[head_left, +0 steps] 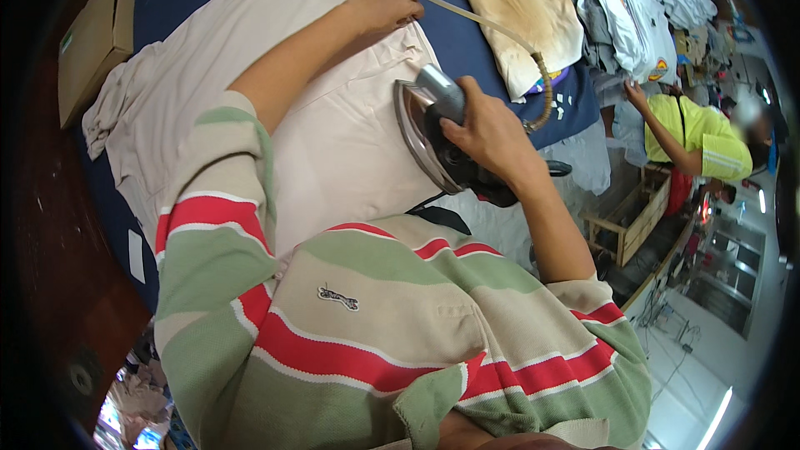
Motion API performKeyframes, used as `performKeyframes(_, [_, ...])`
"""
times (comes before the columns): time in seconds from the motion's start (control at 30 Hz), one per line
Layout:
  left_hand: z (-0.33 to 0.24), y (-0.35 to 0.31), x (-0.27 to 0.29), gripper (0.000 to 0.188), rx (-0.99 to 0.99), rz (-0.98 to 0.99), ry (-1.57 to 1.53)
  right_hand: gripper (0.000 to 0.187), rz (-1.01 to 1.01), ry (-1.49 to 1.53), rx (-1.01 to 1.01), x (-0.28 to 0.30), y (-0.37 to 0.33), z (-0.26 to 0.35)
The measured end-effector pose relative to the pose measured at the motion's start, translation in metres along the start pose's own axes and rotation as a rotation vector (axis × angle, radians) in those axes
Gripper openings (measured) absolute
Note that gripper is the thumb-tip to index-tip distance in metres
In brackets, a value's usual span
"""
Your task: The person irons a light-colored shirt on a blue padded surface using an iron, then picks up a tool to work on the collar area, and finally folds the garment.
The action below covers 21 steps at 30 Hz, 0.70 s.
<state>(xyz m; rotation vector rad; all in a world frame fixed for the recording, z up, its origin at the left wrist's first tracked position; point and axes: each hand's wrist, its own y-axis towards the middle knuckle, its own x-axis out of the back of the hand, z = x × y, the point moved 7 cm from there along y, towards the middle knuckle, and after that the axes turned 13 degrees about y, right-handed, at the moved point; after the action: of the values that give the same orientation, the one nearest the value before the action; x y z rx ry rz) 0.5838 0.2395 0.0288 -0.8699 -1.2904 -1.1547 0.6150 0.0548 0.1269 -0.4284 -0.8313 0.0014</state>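
A pale pink garment (pixel 350 146) lies spread over a dark blue covered table, with some creases near its far right edge. My left hand (pixel 385 7) is at that far edge, its fingers bent down and closed on the cloth. A steam iron (pixel 435 137) with a black body, a grey handle and a shiny soleplate is in my right hand (pixel 492 129), fingers wrapped round the handle. The iron is over the garment's right side; I cannot tell whether its soleplate touches the cloth.
A yellowish hose (pixel 475 15) runs past my left hand toward the right. A scorched cream cloth (pixel 521 12) and white garments (pixel 625 8) lie beyond. A cardboard box (pixel 96 46) stands at left. A co-worker in a yellow shirt (pixel 687 135) is at right, near a wooden frame (pixel 633 217).
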Motion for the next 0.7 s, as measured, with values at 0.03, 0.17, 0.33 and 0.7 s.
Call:
performKeyframes(0.03, [0.000,0.007,0.002,0.014,-0.057,0.072,0.056,0.039,-0.033,-0.010,-0.004,-0.006,0.004,0.001])
performKeyframes(0.17, [0.009,0.019,-0.006,0.011,-0.194,0.132,0.041,0.037,-0.189,0.052,-0.085,0.000,0.027,-0.002])
performKeyframes(0.33, [0.014,0.036,-0.010,0.015,-0.179,0.423,-0.170,0.039,-0.220,0.132,-0.121,0.005,0.037,-0.005])
performKeyframes(0.7, [0.000,-0.042,0.016,0.016,0.091,-0.320,-0.164,0.061,-0.267,0.172,-0.239,0.028,0.028,-0.042])
